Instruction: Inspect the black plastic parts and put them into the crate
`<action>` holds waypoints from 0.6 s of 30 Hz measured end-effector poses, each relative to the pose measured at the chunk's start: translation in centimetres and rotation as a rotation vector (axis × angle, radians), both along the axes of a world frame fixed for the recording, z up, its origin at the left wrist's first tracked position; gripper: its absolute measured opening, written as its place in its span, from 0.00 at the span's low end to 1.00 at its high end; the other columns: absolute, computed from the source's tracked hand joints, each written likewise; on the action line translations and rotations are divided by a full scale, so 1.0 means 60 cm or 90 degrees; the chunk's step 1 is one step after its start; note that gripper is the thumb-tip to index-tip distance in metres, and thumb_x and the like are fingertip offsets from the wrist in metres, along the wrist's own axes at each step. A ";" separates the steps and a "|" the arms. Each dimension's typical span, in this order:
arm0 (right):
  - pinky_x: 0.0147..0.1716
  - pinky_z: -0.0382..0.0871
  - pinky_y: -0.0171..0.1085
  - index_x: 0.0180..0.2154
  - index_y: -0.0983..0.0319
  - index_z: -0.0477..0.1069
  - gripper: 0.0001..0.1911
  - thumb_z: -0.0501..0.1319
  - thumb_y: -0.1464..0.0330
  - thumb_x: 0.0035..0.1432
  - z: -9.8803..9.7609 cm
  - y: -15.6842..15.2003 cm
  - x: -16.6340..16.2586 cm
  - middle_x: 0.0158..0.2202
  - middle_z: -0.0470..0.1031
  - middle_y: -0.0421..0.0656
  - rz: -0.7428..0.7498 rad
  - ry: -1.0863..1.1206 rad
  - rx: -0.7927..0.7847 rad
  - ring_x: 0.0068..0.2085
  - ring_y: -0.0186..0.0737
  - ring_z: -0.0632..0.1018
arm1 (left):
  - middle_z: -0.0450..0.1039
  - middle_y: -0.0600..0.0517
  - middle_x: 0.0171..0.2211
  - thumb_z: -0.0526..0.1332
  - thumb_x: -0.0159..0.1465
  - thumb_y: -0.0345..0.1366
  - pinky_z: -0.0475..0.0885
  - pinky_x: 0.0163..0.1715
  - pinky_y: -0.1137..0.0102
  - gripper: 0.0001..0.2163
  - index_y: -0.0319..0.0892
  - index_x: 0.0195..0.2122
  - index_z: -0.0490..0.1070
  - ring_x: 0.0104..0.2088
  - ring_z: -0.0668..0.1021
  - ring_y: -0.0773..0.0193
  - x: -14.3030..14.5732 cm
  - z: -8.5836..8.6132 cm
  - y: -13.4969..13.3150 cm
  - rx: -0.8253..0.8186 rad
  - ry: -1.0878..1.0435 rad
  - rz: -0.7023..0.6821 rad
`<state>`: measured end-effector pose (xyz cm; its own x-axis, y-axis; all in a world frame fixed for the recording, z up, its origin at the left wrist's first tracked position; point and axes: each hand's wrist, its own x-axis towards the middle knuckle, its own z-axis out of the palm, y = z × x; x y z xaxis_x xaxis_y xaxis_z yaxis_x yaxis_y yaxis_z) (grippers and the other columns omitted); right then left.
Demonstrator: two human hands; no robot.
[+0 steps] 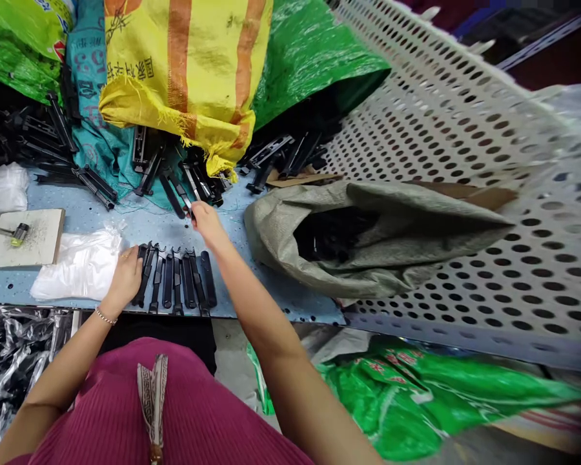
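Note:
On the blue perforated bench (232, 226), several long, narrow black parts (177, 281), some with hooked upper ends, lie side by side in a row. At the row's left end is my left hand (127, 276), its fingers bent together against the first part. My right hand (206, 223) reaches to the loose pile beyond the row, fingers closed on the end of a black strip-like part (186, 201). That part's far end lies among the other black pieces (201, 181). My right fingertips are partly hidden.
Beside my left hand lies a stack of clear plastic bags (80, 265). Further left, a board (26, 239) carries a tool. Behind are a yellow sack (184, 64) and a green sack (314, 58). An open grey sack (416, 242) lies right, against a white perforated panel (465, 116).

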<state>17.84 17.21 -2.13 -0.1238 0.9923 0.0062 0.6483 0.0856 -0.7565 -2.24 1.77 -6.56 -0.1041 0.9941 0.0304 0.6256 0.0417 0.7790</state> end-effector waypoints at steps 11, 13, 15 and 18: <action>0.44 0.71 0.41 0.49 0.60 0.70 0.18 0.48 0.57 0.74 0.064 -0.193 0.003 0.41 0.75 0.48 0.253 -0.017 0.279 0.43 0.45 0.76 | 0.77 0.50 0.36 0.61 0.66 0.50 0.77 0.33 0.66 0.25 0.45 0.61 0.64 0.31 0.80 0.61 0.062 0.121 0.014 -0.116 -0.561 0.002; 0.43 0.69 0.42 0.45 0.61 0.70 0.20 0.48 0.54 0.73 0.065 -0.153 0.000 0.40 0.74 0.49 0.171 -0.062 0.273 0.43 0.47 0.75 | 0.75 0.52 0.33 0.62 0.65 0.50 0.76 0.29 0.66 0.26 0.46 0.61 0.64 0.27 0.78 0.61 0.065 0.129 0.004 -0.145 -0.556 -0.029; 0.40 0.67 0.41 0.40 0.60 0.69 0.22 0.47 0.52 0.73 0.061 -0.123 -0.011 0.36 0.73 0.48 0.158 -0.058 0.212 0.40 0.46 0.75 | 0.74 0.52 0.33 0.63 0.65 0.48 0.75 0.28 0.66 0.29 0.46 0.65 0.61 0.26 0.78 0.61 0.065 0.129 -0.002 -0.133 -0.515 -0.040; 0.32 0.65 0.37 0.33 0.59 0.65 0.27 0.39 0.51 0.74 0.053 -0.118 -0.032 0.27 0.68 0.41 0.191 0.075 0.039 0.30 0.40 0.72 | 0.76 0.49 0.40 0.63 0.66 0.47 0.76 0.33 0.64 0.32 0.48 0.69 0.55 0.29 0.78 0.62 0.052 0.118 0.000 -0.071 -0.424 -0.012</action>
<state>15.95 10.12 1.08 -0.4054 0.9090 0.0965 0.4950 0.3070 -0.8128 0.90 1.77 0.54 -0.0478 0.9893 -0.1379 0.0141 0.1387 0.9902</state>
